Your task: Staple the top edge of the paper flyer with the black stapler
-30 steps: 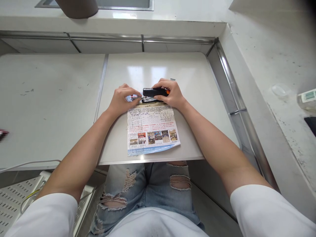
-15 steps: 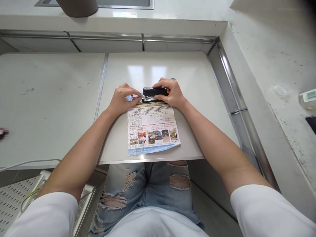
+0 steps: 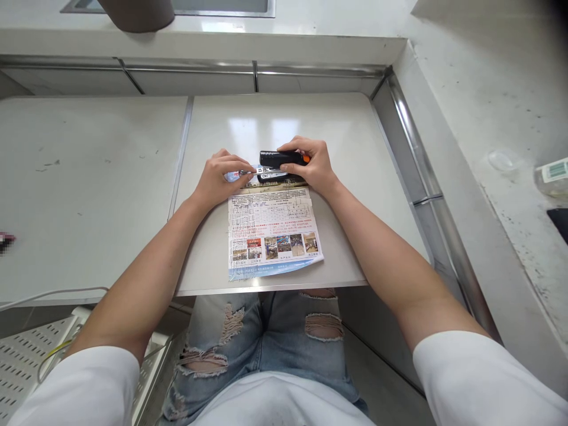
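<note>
A black stapler (image 3: 276,158) with an orange patch at its rear end sits above the top of the printed sheet, its upper arm raised from its base. My right hand (image 3: 313,161) grips its rear end, thumb below and fingers on top. From the stapler's front a thin metal rod (image 3: 265,172) sticks out to the left, and my left hand (image 3: 226,173) pinches the outer end between thumb and fingers. Under both hands lies the printed sheet (image 3: 275,228), with many staples along its left side and its lower right corner curling up.
The white folding table (image 3: 341,127) has a seam to the left, with loose staples (image 3: 53,163) beyond it. A white cable (image 3: 57,291) crosses the left front edge. A stone ledge (image 3: 470,118) on the right carries a clear jar (image 3: 552,177). At the back stands a brown pot (image 3: 138,15).
My right hand and the stapler have moved slightly right and up, away from my left hand. More of the metal rod shows between them. A small staple strip behind my right hand no longer shows.
</note>
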The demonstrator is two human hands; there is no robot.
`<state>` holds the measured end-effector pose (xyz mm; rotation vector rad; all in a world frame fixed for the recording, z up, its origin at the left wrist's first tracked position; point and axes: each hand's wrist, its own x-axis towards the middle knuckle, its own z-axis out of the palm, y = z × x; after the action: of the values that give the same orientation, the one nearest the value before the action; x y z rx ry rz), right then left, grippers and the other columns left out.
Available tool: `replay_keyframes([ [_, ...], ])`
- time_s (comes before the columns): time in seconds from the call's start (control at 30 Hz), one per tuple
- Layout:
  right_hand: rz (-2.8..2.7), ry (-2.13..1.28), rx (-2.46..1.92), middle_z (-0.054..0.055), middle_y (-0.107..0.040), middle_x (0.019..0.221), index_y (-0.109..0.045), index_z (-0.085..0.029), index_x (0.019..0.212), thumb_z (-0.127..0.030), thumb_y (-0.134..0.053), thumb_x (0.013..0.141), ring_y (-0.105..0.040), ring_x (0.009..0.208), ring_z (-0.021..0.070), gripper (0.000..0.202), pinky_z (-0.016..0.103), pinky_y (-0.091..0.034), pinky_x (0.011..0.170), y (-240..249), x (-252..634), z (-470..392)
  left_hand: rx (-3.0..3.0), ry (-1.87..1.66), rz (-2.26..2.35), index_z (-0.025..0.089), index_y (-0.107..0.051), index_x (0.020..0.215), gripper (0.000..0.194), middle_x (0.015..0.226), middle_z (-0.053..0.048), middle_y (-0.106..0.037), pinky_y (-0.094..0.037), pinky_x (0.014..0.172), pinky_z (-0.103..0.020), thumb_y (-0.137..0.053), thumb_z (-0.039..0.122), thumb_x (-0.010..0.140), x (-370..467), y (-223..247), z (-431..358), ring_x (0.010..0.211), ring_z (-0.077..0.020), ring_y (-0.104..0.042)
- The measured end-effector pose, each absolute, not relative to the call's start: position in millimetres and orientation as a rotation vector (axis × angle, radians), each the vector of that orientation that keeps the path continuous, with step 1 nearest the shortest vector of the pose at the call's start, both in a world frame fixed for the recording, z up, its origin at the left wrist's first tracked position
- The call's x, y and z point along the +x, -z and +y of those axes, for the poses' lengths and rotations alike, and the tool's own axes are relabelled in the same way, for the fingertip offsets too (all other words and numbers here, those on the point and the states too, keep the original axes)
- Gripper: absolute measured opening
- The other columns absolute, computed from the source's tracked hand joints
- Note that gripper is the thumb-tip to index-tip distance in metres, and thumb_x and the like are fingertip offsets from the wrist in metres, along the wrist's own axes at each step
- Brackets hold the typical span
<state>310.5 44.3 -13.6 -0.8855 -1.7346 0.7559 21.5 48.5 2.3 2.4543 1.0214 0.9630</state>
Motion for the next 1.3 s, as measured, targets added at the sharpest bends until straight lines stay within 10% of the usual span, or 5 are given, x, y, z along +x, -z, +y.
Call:
replay_keyframes([
  [0.4, -1.47, -0.818, -0.887, -0.001, -0.073, 0.097, -0.083, -0.027, 0.101, -0.044, -0.094, 0.073, -0.071, 0.098, 0.0222, 0.034, 0.041, -0.061, 0.089, 17, 315, 47, 2.392, -1.026, 1.009, 0.03, -0.084, 0.099, 0.014, 0.102, 0.001, -0.085, -0.054, 0.106, -0.05, -0.075, 0.04, 0.1, 17, -4, 46, 0.096, -0.0236, -0.075],
  [0.83, -1.575, -1.002, -0.756, 0.001, -0.075, 0.096, -0.082, -0.025, 0.101, -0.059, -0.099, 0.069, -0.07, 0.095, 0.0205, 0.05, 0.037, -0.06, 0.088, 2, 295, 32, 2.231, -1.212, 0.807, 0.028, -0.065, 0.099, 0.047, 0.088, 0.001, -0.074, -0.056, 0.076, -0.039, -0.09, 0.065, 0.084, 18, 8, 52, 0.077, -0.0188, -0.066],
  [1.3, -1.641, -0.967, -0.812, 0.002, -0.074, 0.099, -0.08, -0.025, 0.105, -0.063, -0.097, 0.071, -0.071, 0.101, 0.0228, 0.053, 0.039, -0.061, 0.092, -6, 280, 24, 2.316, -0.999, 1.114, 0.028, -0.066, 0.104, 0.047, 0.093, -0.001, -0.071, -0.059, 0.09, -0.042, -0.083, 0.069, 0.088, 14, 8, 52, 0.091, -0.0232, -0.068],
])
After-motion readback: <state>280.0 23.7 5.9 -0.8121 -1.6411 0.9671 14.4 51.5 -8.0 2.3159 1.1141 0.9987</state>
